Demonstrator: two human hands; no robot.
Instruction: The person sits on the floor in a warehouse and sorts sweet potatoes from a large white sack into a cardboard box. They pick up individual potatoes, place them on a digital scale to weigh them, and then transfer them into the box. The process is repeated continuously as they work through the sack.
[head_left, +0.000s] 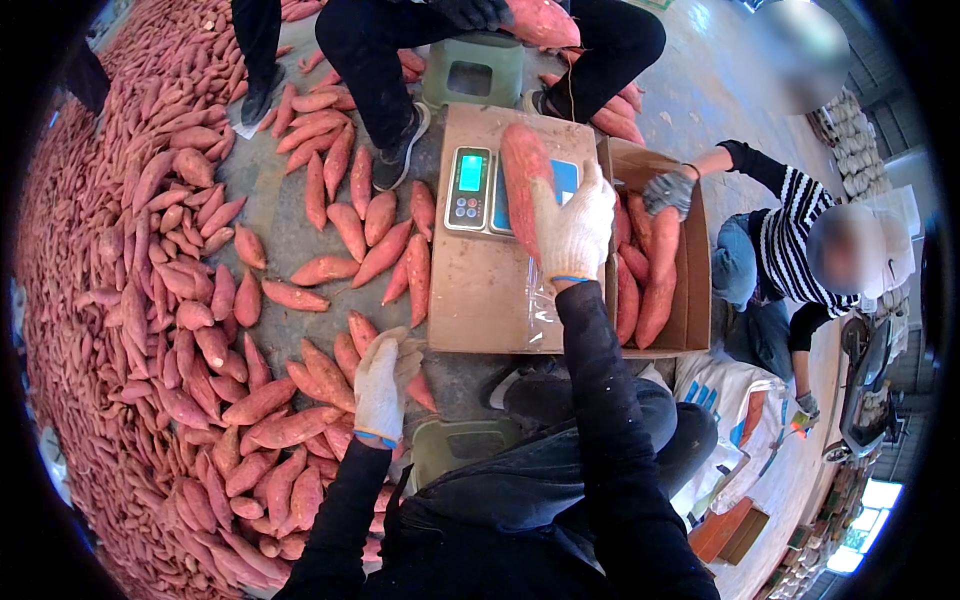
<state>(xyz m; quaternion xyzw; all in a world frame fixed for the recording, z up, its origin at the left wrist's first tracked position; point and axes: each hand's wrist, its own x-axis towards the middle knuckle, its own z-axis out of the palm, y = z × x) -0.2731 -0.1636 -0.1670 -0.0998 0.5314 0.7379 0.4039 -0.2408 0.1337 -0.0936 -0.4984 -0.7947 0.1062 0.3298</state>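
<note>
My right hand (576, 229), in a white knit glove, lies against a large sweet potato (524, 180) on the blue plate of a digital scale (469, 187); its thumb and forefinger are spread around the root's side. The scale, its display lit, stands on a closed cardboard box (480, 300). My left hand (386, 382), gloved too, hovers over loose sweet potatoes (322, 375) at the box's near left with its fingers apart. Whether those fingers touch a root cannot be told. Right of the scale, an open carton (690, 300) holds several sweet potatoes.
A person in a striped top (795, 202) has one gloved hand in the open carton. Across from me sits another person, holding a large sweet potato (541, 22). A huge heap of sweet potatoes (82, 300) covers the left. A plastic stool (457, 450) is beside my legs; a white sack (720, 390) lies right.
</note>
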